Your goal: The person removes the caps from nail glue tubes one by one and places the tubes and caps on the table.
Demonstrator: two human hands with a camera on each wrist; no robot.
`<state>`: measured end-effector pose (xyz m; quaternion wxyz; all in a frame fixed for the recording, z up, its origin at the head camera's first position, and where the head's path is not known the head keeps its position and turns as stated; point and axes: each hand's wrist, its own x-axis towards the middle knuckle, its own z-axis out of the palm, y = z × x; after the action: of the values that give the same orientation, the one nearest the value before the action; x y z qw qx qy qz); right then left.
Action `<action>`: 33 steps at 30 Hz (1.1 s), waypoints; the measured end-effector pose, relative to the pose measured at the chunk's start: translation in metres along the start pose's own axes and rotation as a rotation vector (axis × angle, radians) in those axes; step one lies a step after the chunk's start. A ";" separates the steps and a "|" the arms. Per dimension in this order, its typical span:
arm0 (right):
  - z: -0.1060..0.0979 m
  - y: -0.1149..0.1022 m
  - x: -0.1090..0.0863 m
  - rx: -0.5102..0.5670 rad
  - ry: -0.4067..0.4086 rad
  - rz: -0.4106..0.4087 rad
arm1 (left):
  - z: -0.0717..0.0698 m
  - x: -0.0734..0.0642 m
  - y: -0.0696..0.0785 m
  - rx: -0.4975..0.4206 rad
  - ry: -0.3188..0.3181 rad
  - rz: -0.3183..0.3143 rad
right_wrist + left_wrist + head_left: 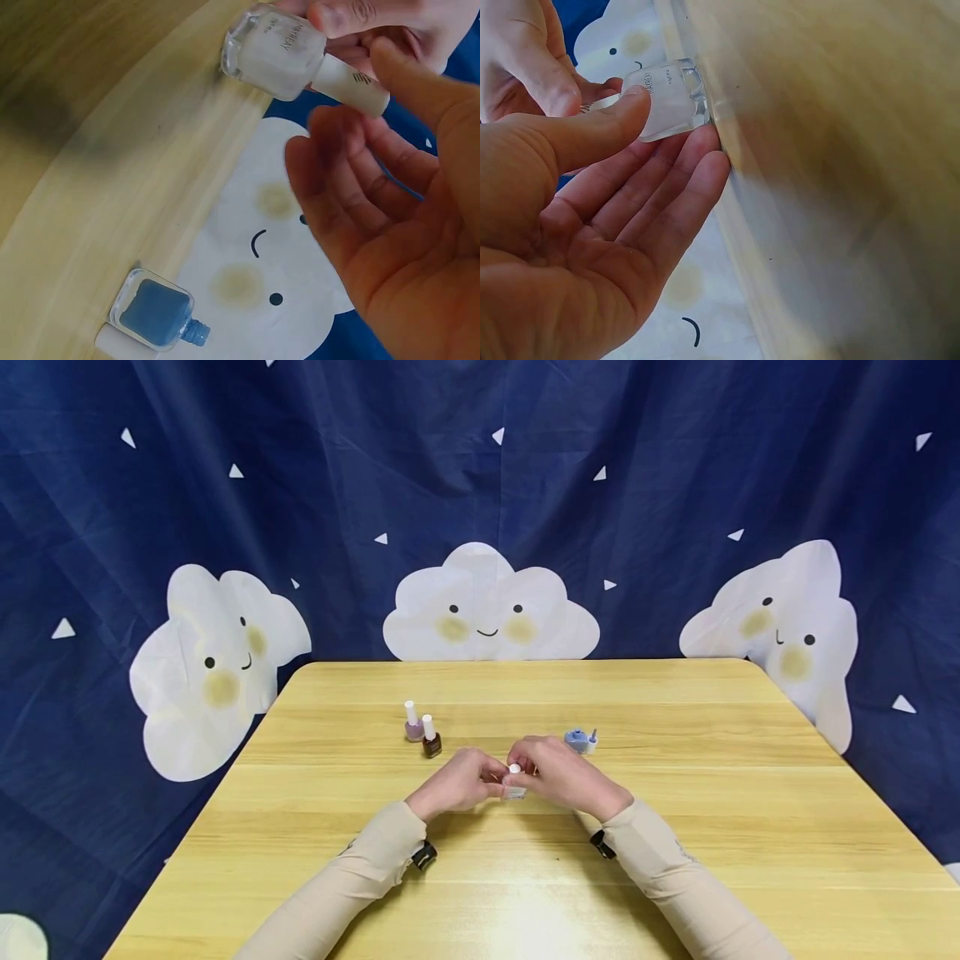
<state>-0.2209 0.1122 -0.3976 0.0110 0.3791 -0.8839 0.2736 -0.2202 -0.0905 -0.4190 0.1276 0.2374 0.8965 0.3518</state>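
A small clear glass nail polish bottle (515, 792) with pale, whitish contents is held over the table, its white cap (351, 84) on. My left hand (465, 781) pinches the glass body between thumb and fingers, as the left wrist view shows. From the other side, my right hand (558, 770) has its thumb and curled fingers about the cap. The right wrist view shows the bottle tilted, cap toward the right palm. Printed lettering shows on the glass.
Behind the right hand lies a blue nail polish bottle (576, 741) without its cap; its white brush cap (592, 743) stands beside it, brush up. Toward the back left stand a mauve nail polish bottle (414, 729) and a dark brown one (432, 744), both capped. A blue cloud-print curtain (337, 485) hangs behind the wooden table (675, 710).
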 end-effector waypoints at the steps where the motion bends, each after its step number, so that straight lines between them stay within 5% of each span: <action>1: 0.000 0.000 0.000 -0.003 0.005 -0.006 | 0.000 0.000 0.000 -0.007 -0.001 -0.007; 11: -0.004 -0.005 -0.001 -0.001 -0.017 -0.056 | 0.000 -0.001 0.002 -0.016 -0.002 -0.030; 22: -0.003 -0.003 -0.001 0.019 -0.014 0.050 | 0.001 0.000 0.001 -0.016 0.001 -0.027; 33: -0.004 -0.004 -0.002 -0.009 -0.027 -0.009 | 0.001 0.000 0.002 -0.025 -0.005 -0.056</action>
<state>-0.2178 0.1134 -0.3927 0.0019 0.3866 -0.8835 0.2644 -0.2190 -0.0888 -0.4186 0.1425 0.2116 0.8979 0.3588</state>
